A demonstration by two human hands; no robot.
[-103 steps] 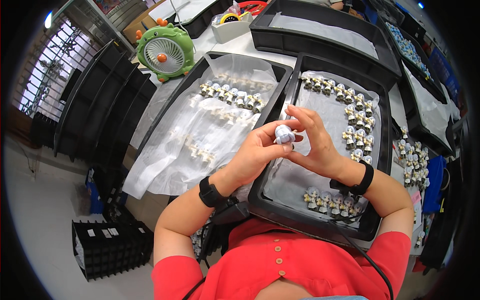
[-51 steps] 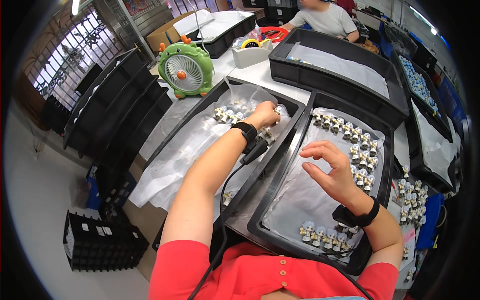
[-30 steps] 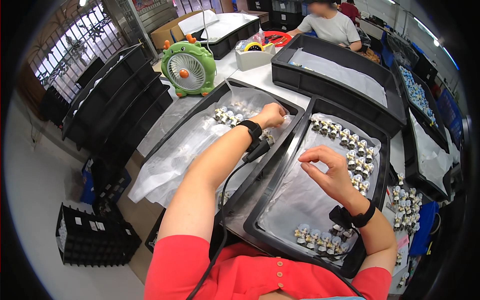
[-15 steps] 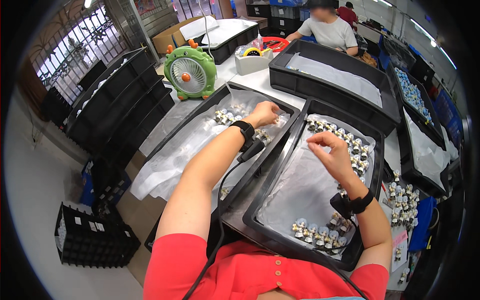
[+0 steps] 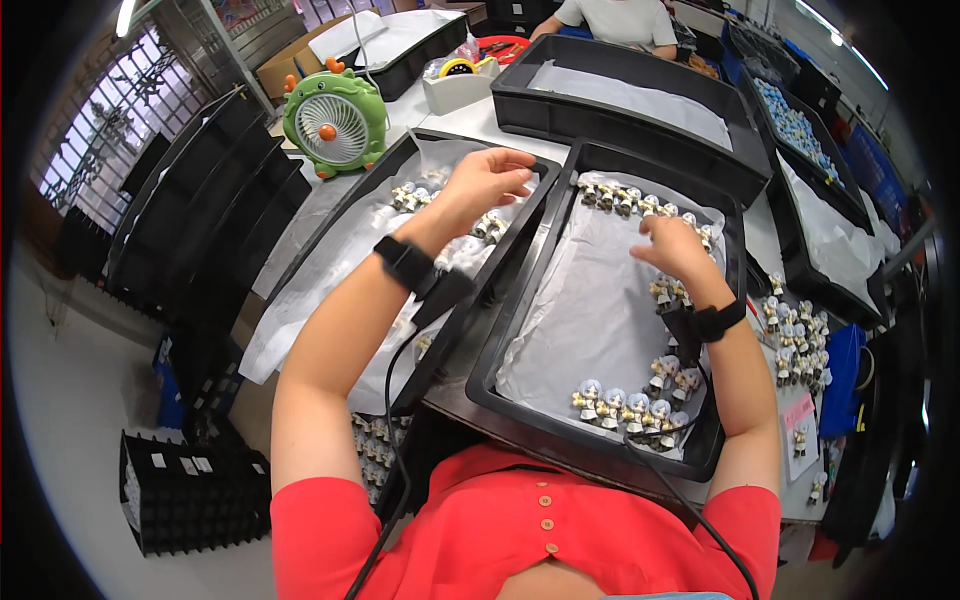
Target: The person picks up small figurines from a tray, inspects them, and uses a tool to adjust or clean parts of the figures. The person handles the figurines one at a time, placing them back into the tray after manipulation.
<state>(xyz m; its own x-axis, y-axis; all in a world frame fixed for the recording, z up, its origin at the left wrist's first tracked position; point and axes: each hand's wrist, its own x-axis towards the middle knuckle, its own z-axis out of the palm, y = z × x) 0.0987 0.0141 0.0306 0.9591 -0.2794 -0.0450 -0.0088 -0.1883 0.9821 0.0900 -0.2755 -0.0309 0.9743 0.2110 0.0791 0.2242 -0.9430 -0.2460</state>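
My left hand (image 5: 487,185) hovers over the far right end of the left black tray (image 5: 300,290), its fingers bent and apart with nothing visible in them; the thumb is hidden. Small pale-haired figurines (image 5: 490,226) lie under and beside it on white lining sheet. Above the right black tray (image 5: 520,345) is my right hand (image 5: 676,247), thumb and forefinger apart, near figurines (image 5: 668,292) along the right side. I see nothing held there. More figurines stand in a row at that tray's far end (image 5: 625,200) and near end (image 5: 636,408).
A green fan (image 5: 335,120) and a tape dispenser (image 5: 458,85) stand beyond the trays. Another lined black tray (image 5: 630,130) lies at the back, with a person (image 5: 625,22) behind it. Loose figurines (image 5: 800,340) cover the table at right. Cables run from both wrists.
My view has shifted, so the trays appear higher and further left. The right hand has moved right over its tray, its fingers turned inward. My left hand stays over the same tray end.
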